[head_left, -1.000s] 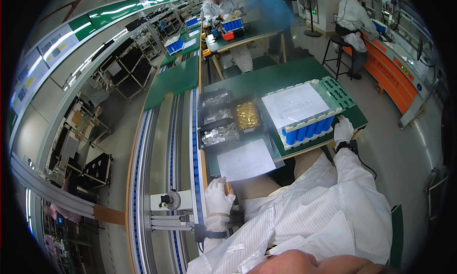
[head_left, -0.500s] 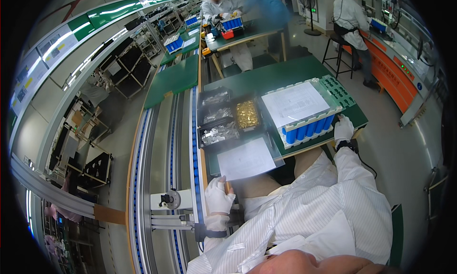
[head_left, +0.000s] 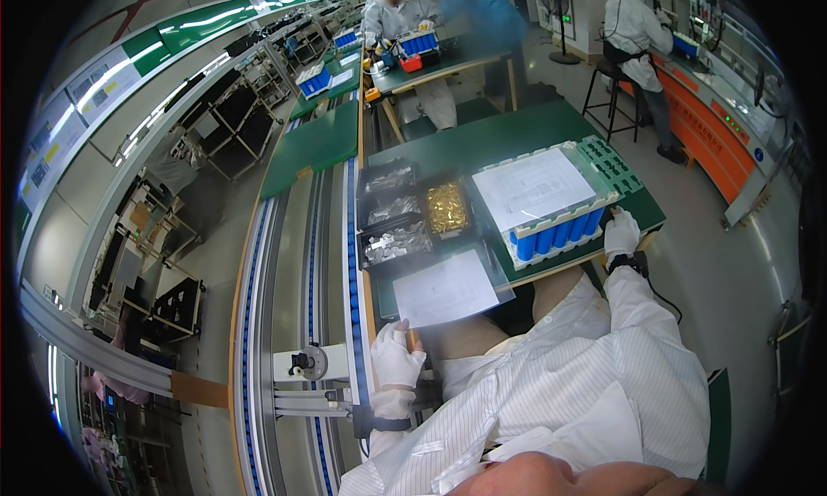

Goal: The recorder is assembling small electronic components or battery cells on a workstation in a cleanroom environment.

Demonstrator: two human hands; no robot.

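My left hand (head_left: 398,358), in a white glove with bare fingertips, is closed around the near left corner of the green table (head_left: 560,133). A printed paper sheet (head_left: 448,291) lies just beyond it. My right hand (head_left: 622,235), gloved the same way, rests on the table's near edge with fingers loosely stretched and nothing visible in them. Beside it stands a pack of blue cylindrical cells (head_left: 558,234) between pale frames. On the pack lie another printed sheet (head_left: 532,184) and, at its right end, a green slotted plate (head_left: 610,165).
Black bins of silvery metal parts (head_left: 398,242) and a bin of brass-coloured parts (head_left: 447,207) stand mid-table. A roller conveyor (head_left: 314,238) runs along the left, with a green board (head_left: 312,147) across it. Co-workers (head_left: 636,31) work at tables behind; a stool (head_left: 613,100) stands far right.
Both my hands and everything on my table stay put. At the back, a co-worker's hands have shifted slightly, and the seated person at right has moved an arm.
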